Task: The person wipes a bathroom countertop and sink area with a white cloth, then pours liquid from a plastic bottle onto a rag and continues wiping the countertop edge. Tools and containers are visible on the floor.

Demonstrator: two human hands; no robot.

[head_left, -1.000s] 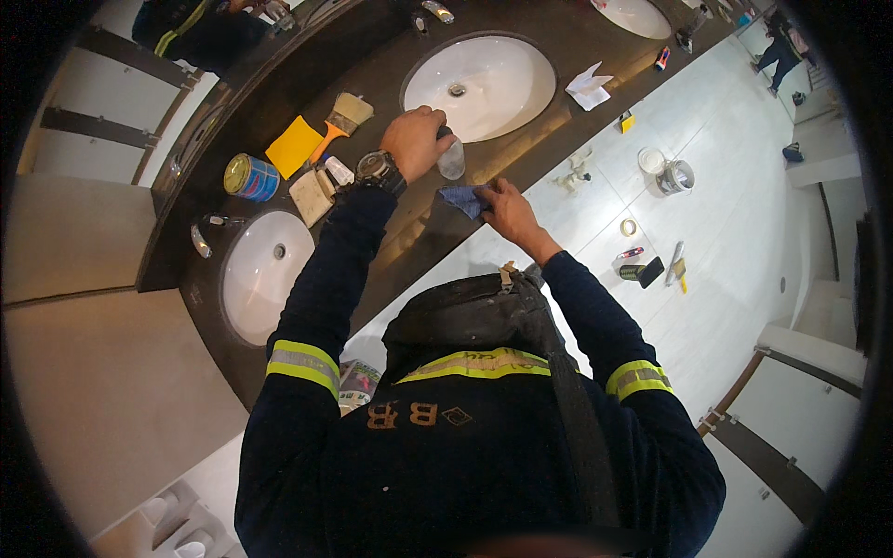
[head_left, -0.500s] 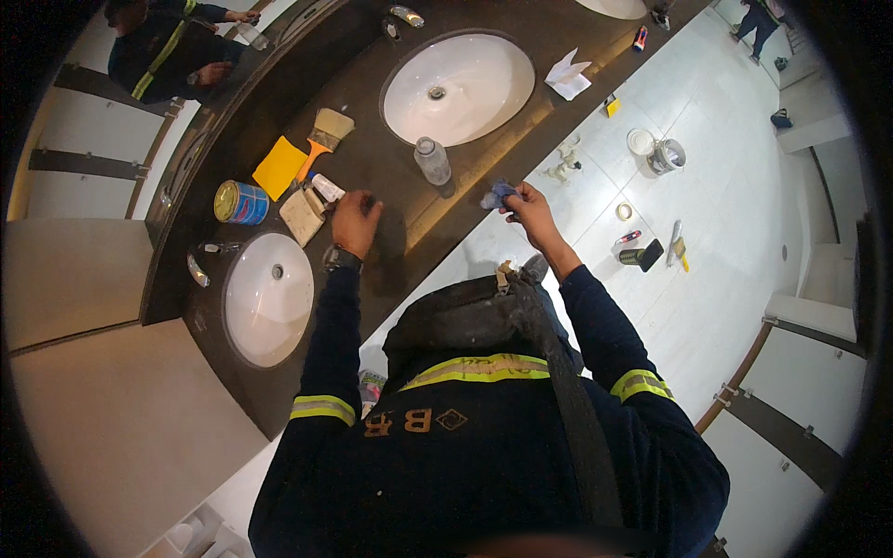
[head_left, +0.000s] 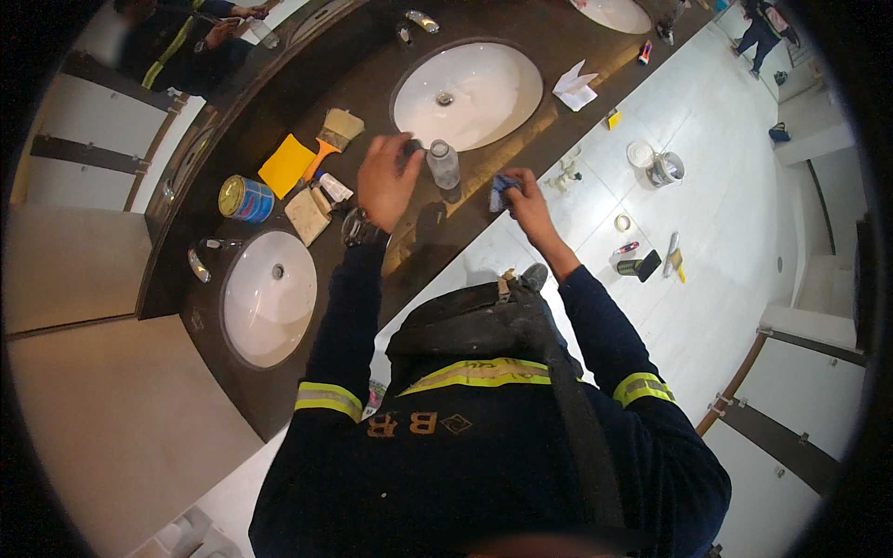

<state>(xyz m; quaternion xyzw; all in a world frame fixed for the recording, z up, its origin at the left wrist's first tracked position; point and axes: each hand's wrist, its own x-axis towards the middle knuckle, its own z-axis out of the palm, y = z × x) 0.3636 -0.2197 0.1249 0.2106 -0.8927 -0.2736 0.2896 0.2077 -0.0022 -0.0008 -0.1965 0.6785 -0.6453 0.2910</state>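
Observation:
My left hand [head_left: 386, 184] is raised over the counter, thumb and fingers closed on a small dark round cap [head_left: 413, 147]. Just right of those fingertips a clear plastic bottle [head_left: 446, 170] stands upright on the counter, its neck uncovered. Past the counter's front edge, my right hand [head_left: 528, 204] pinches a crumpled blue-grey rag [head_left: 504, 192]. Left of my left hand lie a white tube [head_left: 335, 187], a wide pale brush [head_left: 308, 217], an orange-handled paintbrush [head_left: 339, 130] and a yellow sheet [head_left: 286, 165].
Two white basins [head_left: 468, 96] [head_left: 271, 299] are set in the dark counter [head_left: 349, 270]. A blue can [head_left: 246, 199] stands by the near basin. Folded white paper [head_left: 575, 86] lies farther along. An open tub [head_left: 667, 169] and several tools rest on the floor; another person [head_left: 761, 39] is far off.
My left hand has moved right and away from me, from beside the tube to beside the bottle. My right hand has shifted little and still holds the rag. The view has shifted slightly.

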